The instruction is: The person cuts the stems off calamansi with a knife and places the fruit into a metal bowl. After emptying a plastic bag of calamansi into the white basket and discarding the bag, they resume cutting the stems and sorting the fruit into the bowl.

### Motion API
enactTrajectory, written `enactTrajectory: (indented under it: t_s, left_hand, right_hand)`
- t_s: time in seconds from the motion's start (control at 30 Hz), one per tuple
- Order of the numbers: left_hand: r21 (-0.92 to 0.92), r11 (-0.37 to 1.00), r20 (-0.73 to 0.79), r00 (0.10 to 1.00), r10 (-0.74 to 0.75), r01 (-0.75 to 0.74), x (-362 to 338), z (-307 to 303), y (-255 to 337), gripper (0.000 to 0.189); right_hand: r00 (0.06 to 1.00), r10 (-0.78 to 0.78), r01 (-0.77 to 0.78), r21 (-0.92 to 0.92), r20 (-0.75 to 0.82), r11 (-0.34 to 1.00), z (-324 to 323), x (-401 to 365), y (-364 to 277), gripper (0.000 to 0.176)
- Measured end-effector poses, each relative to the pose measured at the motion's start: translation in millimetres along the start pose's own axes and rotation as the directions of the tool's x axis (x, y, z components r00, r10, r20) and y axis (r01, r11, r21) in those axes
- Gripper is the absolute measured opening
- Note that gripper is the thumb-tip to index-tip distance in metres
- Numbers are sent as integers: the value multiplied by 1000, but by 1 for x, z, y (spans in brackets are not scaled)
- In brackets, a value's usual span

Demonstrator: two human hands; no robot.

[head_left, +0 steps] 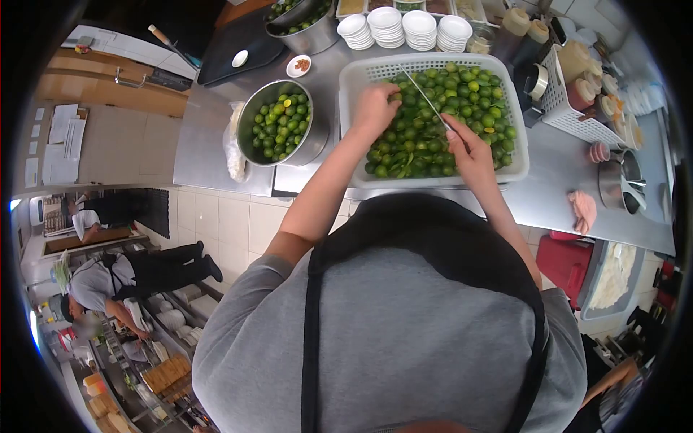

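A white plastic basket (349, 155) in front of me is filled with small green limes (462, 101), with some green leaves among them. My right hand (471, 150) is closed around the handle of a knife (424, 95). Its thin blade points up and to the left over the limes. Over the left part of the basket, my left hand (377, 112) has its fingers bent around a small green lime, partly hidden by the fingers. To the left stands a round metal pot (317, 137) holding more limes, a few of them showing yellow cut faces.
Stacks of white saucers (390, 27) stand behind the basket. A small bowl (298, 66) with reddish bits and a black tray (238, 54) are at the back left. Squeeze bottles (514, 25), a white crate (570, 108) and a pink cloth (582, 211) lie rightward. A co-worker (123, 278) stands at the left.
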State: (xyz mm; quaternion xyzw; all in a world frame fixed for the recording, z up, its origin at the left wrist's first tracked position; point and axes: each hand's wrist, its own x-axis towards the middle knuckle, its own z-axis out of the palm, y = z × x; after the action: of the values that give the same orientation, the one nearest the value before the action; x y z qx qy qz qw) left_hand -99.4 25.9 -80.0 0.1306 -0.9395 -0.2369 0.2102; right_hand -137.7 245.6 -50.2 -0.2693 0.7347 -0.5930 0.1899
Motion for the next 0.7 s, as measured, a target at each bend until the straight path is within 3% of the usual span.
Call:
enactTrajectory:
  t_s: [0.03, 0.07, 0.1, 0.13, 0.17, 0.23, 0.27, 0.4, 0.63, 0.7]
  left_hand:
    - [-1, 1000, 4, 1000, 8, -8, 1, -1, -2, 26]
    - [-286, 946, 52, 988, -145, 154, 3, -5, -5, 27]
    - [-532, 788, 144, 950, -276, 309, 4, -10, -9, 28]
    - [-740, 532, 274, 907, -320, 411, 5, -25, -2, 30]
    - [-737, 537, 279, 908, -313, 411, 3, -36, 5, 30]
    - [-915, 95, 356, 895, -270, 393, -2, -54, 18, 30]
    - [-924, 40, 356, 892, -279, 381, -4, -61, 25, 30]
    - [-923, 31, 361, 890, -279, 384, -10, -64, 31, 30]
    - [-955, 64, 245, 895, -374, 289, -13, -64, 37, 16]
    - [-957, 78, 230, 893, -387, 280, -14, -62, 36, 15]
  right_hand:
    - [1000, 0, 0, 1, -9, 1000, -2, -1, 0, 28]
    - [1000, 15, -15, 0, -26, 1000, -4, -2, 1, 28]
    - [999, 30, -30, 2, -44, 1000, -6, -3, 1, 29]
    - [998, 31, -31, 6, -55, 1000, -7, -3, 0, 29]
    - [997, 58, -58, -2, -42, 998, -9, -3, -1, 29]
    - [996, 83, -83, -7, -29, 997, -9, -3, -6, 29]
    - [999, 15, -14, 17, -38, 1000, -6, -4, -11, 29]
    - [994, -107, 105, 58, 35, 993, 4, -2, -21, 31]
    - [986, -117, 118, 0, 118, 993, 10, -6, -27, 31]
    - [979, -182, 183, -2, 89, 983, 13, -6, -24, 31]
